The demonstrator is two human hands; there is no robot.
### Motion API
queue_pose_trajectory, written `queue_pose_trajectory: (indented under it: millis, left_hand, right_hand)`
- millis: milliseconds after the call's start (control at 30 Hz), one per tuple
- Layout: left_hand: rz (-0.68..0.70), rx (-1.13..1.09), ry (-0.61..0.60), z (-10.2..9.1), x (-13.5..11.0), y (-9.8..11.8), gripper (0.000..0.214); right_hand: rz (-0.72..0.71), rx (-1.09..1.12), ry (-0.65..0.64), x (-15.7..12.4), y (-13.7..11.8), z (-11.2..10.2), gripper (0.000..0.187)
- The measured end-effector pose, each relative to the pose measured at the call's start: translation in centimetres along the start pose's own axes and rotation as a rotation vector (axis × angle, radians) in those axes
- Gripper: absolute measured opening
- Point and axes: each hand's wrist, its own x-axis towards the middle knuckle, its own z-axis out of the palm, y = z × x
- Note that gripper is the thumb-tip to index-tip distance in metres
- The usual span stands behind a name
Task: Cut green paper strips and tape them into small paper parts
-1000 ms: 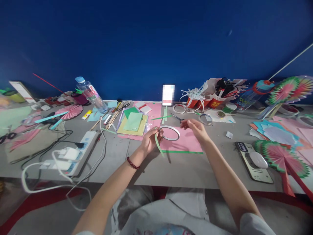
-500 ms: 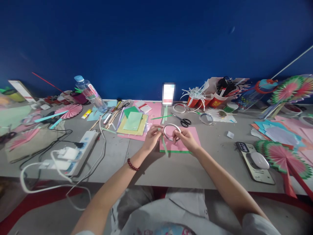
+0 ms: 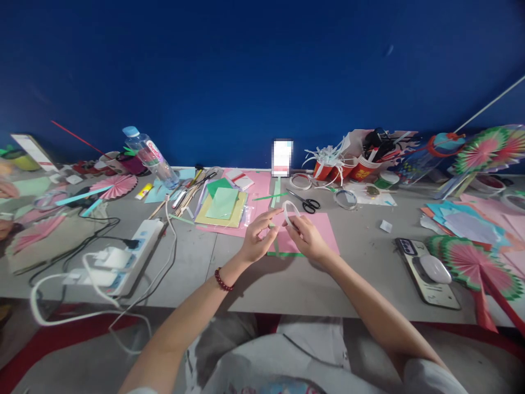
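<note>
My right hand [image 3: 307, 238] holds a thin white tape ring [image 3: 290, 212] edge-on between thumb and fingers, just above a pink paper sheet [image 3: 324, 230] with a green lower edge. My left hand [image 3: 257, 241], a red bead bracelet on its wrist, pinches a light green paper strip [image 3: 276, 243] that hangs down next to the ring. The two hands sit close together, almost touching, over the grey table [image 3: 295, 284].
Black scissors [image 3: 305, 203] lie just behind the hands. Stacked coloured paper [image 3: 223, 207], a water bottle [image 3: 150, 156], a power strip [image 3: 131, 254] with cables at left. Red cups [image 3: 348, 171] at the back, a phone and mouse [image 3: 430, 271] and pink-green paper fans [image 3: 471, 262] at right.
My right hand came in from the scissors area and took the tape ring from my left hand; the ring turned from facing me to edge-on. The left hand kept the green strip.
</note>
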Motion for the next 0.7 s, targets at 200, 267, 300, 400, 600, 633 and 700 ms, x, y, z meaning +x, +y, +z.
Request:
queue_pose_trajectory:
  millis: [200,267,300,400,600,633,700]
  left_hand:
    - [0.146,0.186,-0.005,0.26,-0.13,0.01,0.024]
    - [0.131,0.168,-0.001,0.24,-0.13,0.00,0.023]
    - [0.113,0.151,-0.003,0.19,-0.12,-0.02,0.022]
    - [0.051,0.100,-0.017,-0.01,-0.06,-0.13,0.024]
    - [-0.009,0.042,-0.036,-0.38,0.09,-0.31,0.026]
    - [-0.007,0.039,-0.034,-0.40,0.11,-0.30,0.026]
    - [-0.005,0.045,-0.035,-0.38,0.12,-0.24,0.026]
  right_hand:
    - [-0.049,-0.115,0.037,0.08,0.27,0.41,0.012]
    - [-0.064,-0.137,0.045,0.08,0.35,0.39,0.012]
    - [-0.071,-0.147,0.048,0.08,0.38,0.38,0.012]
    - [-0.086,-0.180,0.041,0.05,0.47,0.41,0.012]
    - [-0.125,-0.234,0.019,-0.08,0.73,0.91,0.014]
    - [-0.127,-0.239,0.013,-0.11,0.76,0.99,0.014]
    - [-0.116,-0.244,0.002,-0.14,0.77,1.08,0.014]
